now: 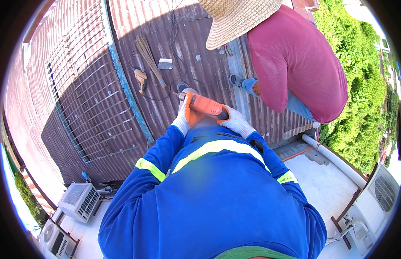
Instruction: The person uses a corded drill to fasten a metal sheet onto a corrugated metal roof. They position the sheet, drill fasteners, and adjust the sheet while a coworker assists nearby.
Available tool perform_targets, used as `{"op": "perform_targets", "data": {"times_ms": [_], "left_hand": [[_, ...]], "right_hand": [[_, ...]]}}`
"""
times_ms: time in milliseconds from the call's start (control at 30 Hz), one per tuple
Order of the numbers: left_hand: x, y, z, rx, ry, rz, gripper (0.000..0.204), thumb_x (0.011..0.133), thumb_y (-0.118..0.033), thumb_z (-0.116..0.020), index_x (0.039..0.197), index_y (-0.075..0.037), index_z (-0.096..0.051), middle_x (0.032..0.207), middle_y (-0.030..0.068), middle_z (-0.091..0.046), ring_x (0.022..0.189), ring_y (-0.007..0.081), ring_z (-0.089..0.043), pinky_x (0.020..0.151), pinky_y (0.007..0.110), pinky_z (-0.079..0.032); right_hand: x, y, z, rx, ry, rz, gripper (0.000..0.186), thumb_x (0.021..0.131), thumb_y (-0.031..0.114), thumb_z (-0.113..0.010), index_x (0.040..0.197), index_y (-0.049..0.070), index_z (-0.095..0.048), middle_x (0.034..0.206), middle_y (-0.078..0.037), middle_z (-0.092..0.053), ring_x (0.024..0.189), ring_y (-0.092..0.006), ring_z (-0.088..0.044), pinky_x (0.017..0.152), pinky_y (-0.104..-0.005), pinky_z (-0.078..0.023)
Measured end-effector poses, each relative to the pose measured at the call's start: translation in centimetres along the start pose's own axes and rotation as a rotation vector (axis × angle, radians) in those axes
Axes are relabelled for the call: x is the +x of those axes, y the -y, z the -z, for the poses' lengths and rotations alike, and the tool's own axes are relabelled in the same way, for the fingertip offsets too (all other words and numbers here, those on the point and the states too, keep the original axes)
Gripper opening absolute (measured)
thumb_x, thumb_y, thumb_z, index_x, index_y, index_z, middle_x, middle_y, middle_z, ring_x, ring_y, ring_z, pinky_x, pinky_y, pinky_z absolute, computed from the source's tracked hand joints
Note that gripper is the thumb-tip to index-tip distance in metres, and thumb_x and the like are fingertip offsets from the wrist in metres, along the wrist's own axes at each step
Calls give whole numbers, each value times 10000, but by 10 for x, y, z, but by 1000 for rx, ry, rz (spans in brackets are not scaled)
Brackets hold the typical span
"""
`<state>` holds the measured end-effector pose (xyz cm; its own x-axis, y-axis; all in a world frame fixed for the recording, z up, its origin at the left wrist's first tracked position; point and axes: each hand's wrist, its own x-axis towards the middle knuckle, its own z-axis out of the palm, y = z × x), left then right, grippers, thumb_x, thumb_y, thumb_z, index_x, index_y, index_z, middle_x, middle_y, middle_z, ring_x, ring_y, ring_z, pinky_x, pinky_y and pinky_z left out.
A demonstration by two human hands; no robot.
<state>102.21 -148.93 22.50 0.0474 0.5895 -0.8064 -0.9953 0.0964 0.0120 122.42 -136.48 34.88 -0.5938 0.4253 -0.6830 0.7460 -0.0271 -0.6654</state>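
Observation:
An orange power drill (205,106) lies across my lap, its metal chuck end pointing left. My left hand (189,115), in a white glove with an orange palm, is closed around the drill near its front. At the rear end, my right hand (236,122) in a similar glove grips the dark handle. Part of the handle is hidden by the right-hand fingers. Beyond my hands a tan drill (141,80) rests on the brown corrugated roof (205,64), beside a stick broom (148,59) and a small flat grey sheet (165,64).
A person in a straw hat (237,21) and maroon shirt (297,60) crouches close at the right. A metal grille (90,86) lies on the roof at left, along a blue bar (127,93). A dark cord (172,39) trails across the sheets. Air-conditioner units (79,200) stand below.

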Motion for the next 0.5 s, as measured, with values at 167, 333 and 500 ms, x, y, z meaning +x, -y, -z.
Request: {"op": "perform_targets", "data": {"times_ms": [167,333,500], "left_hand": [[3,1,3,-12,12,-15,775,899,-651,-723,1399,-102,-501,1350,150,-644,1257,374,-636,1074,652,-479],[1,2,1,-6,14,-18,771,903,-642,-725,1405,-104,-495,1350,147,-644,1255,372,-637,1075,651,-479],[-1,1,-3,-7,16,-8,757,906,-634,-726,1401,-108,-498,1349,145,-645,1256,373,-636,1076,657,-475]], "right_hand": [[1,-4,0,-9,-5,0,701,810,250,-763,1468,144,-544,1399,-167,-642,1323,-353,-594,1097,-419,-464],[5,-10,-2,16,-25,23,797,766,300,-838,1484,127,-539,1340,-181,-674,1261,-342,-631,1064,-428,-470],[7,-16,-4,6,-22,38,786,762,291,-839,1472,124,-549,1330,-176,-680,1257,-337,-635,1061,-426,-471]]}}
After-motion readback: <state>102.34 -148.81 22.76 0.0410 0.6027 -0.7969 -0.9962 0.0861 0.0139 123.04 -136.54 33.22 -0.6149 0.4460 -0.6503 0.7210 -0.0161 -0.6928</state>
